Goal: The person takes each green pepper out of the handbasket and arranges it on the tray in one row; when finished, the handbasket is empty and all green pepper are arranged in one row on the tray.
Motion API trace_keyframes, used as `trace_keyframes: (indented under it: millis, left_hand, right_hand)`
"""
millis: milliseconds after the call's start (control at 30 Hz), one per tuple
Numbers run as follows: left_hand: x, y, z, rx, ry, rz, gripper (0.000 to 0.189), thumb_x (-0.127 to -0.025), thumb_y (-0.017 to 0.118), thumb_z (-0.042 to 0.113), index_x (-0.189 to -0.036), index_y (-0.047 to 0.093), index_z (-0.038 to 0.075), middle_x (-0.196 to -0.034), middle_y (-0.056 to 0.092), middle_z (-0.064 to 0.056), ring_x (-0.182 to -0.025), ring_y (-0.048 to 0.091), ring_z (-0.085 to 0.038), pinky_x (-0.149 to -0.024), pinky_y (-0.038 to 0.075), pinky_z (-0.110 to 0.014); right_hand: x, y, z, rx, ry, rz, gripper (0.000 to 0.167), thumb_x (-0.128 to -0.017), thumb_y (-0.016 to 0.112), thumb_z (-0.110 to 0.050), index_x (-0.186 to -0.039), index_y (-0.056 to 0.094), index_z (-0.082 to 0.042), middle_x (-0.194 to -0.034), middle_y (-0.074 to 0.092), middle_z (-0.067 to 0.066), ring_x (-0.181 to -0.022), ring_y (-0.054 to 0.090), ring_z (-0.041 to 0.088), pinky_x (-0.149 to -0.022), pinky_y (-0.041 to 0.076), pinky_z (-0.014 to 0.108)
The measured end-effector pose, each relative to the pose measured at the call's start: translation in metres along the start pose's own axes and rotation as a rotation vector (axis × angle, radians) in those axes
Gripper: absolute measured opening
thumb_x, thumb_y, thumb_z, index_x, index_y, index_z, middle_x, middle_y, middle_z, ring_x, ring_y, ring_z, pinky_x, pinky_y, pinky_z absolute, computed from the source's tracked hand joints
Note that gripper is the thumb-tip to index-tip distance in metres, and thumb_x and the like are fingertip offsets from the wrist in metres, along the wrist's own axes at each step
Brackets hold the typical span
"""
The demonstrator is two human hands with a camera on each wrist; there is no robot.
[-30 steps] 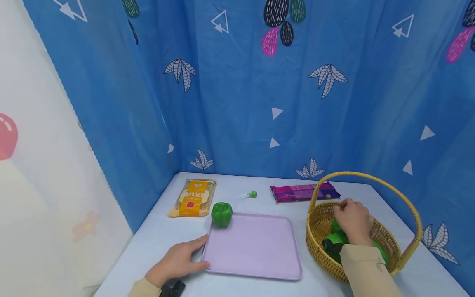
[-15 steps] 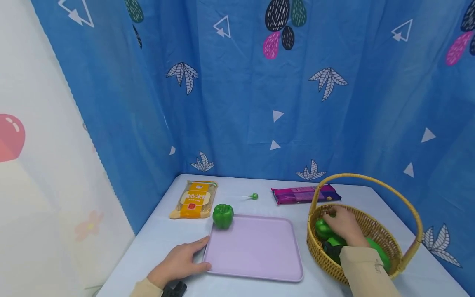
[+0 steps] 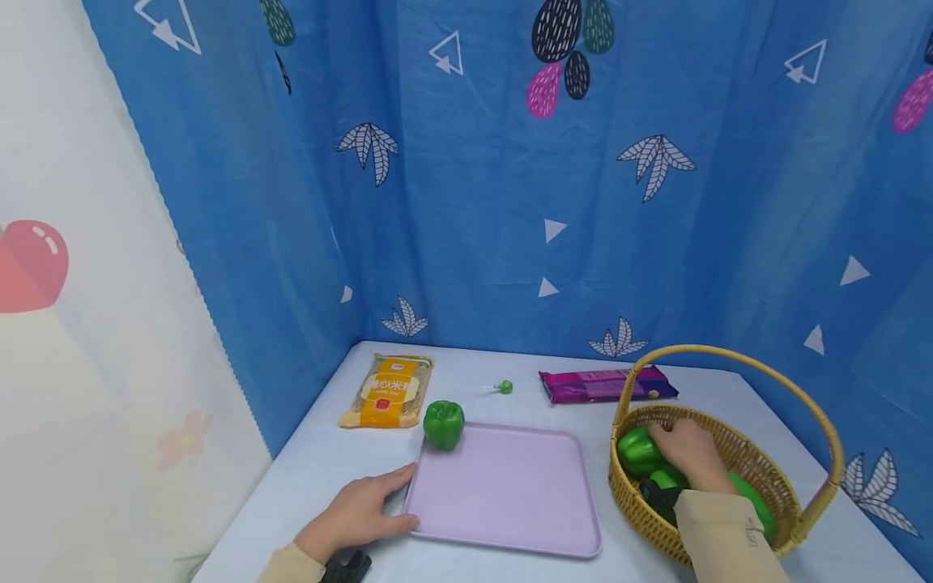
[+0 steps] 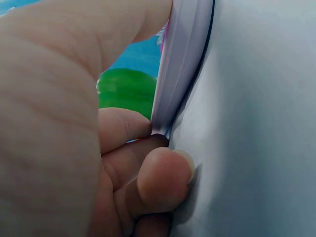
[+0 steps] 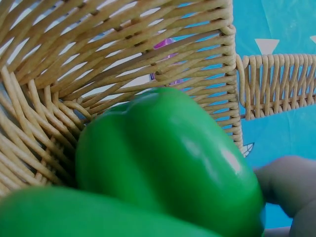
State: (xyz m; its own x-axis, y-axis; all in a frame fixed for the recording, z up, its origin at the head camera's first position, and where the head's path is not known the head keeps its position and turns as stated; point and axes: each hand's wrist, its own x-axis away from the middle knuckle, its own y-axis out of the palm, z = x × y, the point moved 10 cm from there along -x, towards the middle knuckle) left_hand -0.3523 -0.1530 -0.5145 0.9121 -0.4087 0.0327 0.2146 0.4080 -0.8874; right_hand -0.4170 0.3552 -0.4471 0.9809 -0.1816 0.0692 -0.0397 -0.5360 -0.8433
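My left hand [image 3: 357, 518] rests on the table with its thumb and index fingertip against the left edge of a lilac tray [image 3: 503, 494]. In the left wrist view, the fingers lie along the tray's rim [image 4: 180, 64]. A green bell pepper [image 3: 444, 425] stands at the tray's far left corner. My right hand [image 3: 692, 453] reaches into a wicker basket [image 3: 641, 518] and grips a second green bell pepper [image 3: 637, 452] by one end. The right wrist view has this pepper [image 5: 168, 158] close to the woven wall, one finger [image 5: 289, 182] at its end.
More green items [image 3: 754, 502] lie in the basket, partly hidden by my right arm. The basket's tall handle [image 3: 736, 354] arches over it. Behind the tray are a yellow-labelled food packet [image 3: 386, 393], a small green lollipop [image 3: 504, 387] and a purple packet [image 3: 608, 385].
My right hand has gone lower into the basket, from near its far rim, onto the bell pepper, which now shows more fully at the left side. My left hand stays at the tray edge.
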Motion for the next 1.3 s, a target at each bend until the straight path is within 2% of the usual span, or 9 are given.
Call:
trace_keyframes:
  millis: [167,333,467,533,600,767,933,1033,1300]
  left_hand:
    - [-0.001,0.0,0.0,0.006,-0.008,-0.003,0.098,-0.083,0.062,0.08,-0.157,0.045,0.017,-0.156,0.053,-0.001,-0.137,0.056,-0.032,-0.111,0.049,-0.056]
    - [0.0,0.0,0.0,0.004,-0.011,-0.006,0.098,-0.084,0.062,0.08,-0.157,0.045,0.017,-0.156,0.053,-0.002,-0.138,0.056,-0.032,-0.111,0.049,-0.057]
    - [0.0,-0.001,0.0,0.009,-0.012,-0.003,0.098,-0.084,0.062,0.079,-0.157,0.045,0.017,-0.156,0.053,-0.002,-0.138,0.056,-0.032,-0.111,0.049,-0.057]
    - [0.001,-0.001,0.0,0.01,-0.012,0.001,0.098,-0.084,0.062,0.079,-0.157,0.045,0.017,-0.155,0.053,-0.002,-0.137,0.056,-0.033,-0.111,0.049,-0.057]
    - [0.001,-0.001,-0.001,0.008,-0.012,0.004,0.098,-0.084,0.062,0.079,-0.157,0.046,0.017,-0.155,0.053,-0.003,-0.137,0.056,-0.033,-0.111,0.049,-0.057]
    - [0.0,0.0,-0.002,0.008,-0.012,0.008,0.097,-0.084,0.062,0.079,-0.157,0.045,0.017,-0.155,0.053,-0.003,-0.137,0.056,-0.033,-0.111,0.049,-0.057]
    - [0.0,-0.001,0.0,0.009,-0.003,0.002,0.096,-0.085,0.062,0.078,-0.157,0.045,0.017,-0.156,0.053,-0.003,-0.138,0.056,-0.033,-0.111,0.049,-0.057]
    - [0.0,-0.001,0.002,0.009,0.0,-0.002,0.097,-0.084,0.061,0.079,-0.157,0.045,0.016,-0.156,0.053,-0.003,-0.137,0.056,-0.033,-0.111,0.049,-0.057]
    - [0.001,-0.001,0.002,0.002,-0.01,0.002,0.098,-0.084,0.061,0.08,-0.157,0.045,0.017,-0.156,0.053,-0.003,-0.138,0.055,-0.033,-0.111,0.048,-0.057]
  right_hand:
    - [0.0,0.003,-0.002,0.003,-0.01,-0.044,0.077,-0.103,0.041,-0.058,-0.116,0.058,0.016,-0.089,0.06,0.02,-0.078,0.056,0.028,-0.061,0.05,0.034]
    - [-0.001,0.0,-0.005,-0.032,-0.015,-0.023,0.086,-0.098,0.052,-0.065,-0.124,0.06,0.017,-0.094,0.064,0.021,-0.082,0.057,0.029,-0.063,0.052,0.035]
    - [-0.004,-0.003,-0.007,-0.035,-0.022,0.016,0.095,-0.093,0.059,-0.069,-0.132,0.055,0.017,-0.117,0.063,0.035,-0.096,0.062,0.041,-0.076,0.06,0.05]
    - [-0.005,-0.004,-0.006,-0.035,-0.019,0.039,0.098,-0.091,0.062,-0.069,-0.137,0.05,0.016,-0.129,0.057,0.039,-0.106,0.061,0.047,-0.084,0.059,0.059]
    - [-0.005,-0.005,-0.007,-0.038,-0.027,0.063,0.097,-0.089,0.066,-0.068,-0.139,0.048,0.014,-0.134,0.054,0.04,-0.111,0.059,0.049,-0.088,0.057,0.063]
    - [-0.002,-0.008,-0.016,-0.029,-0.103,0.096,0.082,-0.089,0.073,-0.059,-0.133,0.053,0.008,-0.13,0.058,0.035,-0.107,0.06,0.045,-0.084,0.059,0.06]
    - [0.004,-0.012,-0.026,-0.026,-0.17,0.117,0.049,-0.096,0.067,-0.038,-0.122,0.062,0.004,-0.12,0.064,0.03,-0.094,0.061,0.036,-0.073,0.059,0.048]
    - [0.005,-0.014,-0.029,-0.03,-0.192,0.126,0.034,-0.096,0.064,-0.025,-0.115,0.064,0.003,-0.114,0.067,0.028,-0.085,0.058,0.03,-0.067,0.055,0.04]
    - [0.002,-0.012,-0.028,-0.049,-0.202,0.123,0.027,-0.096,0.063,-0.02,-0.11,0.065,0.003,-0.105,0.069,0.024,-0.076,0.058,0.025,-0.058,0.051,0.033]
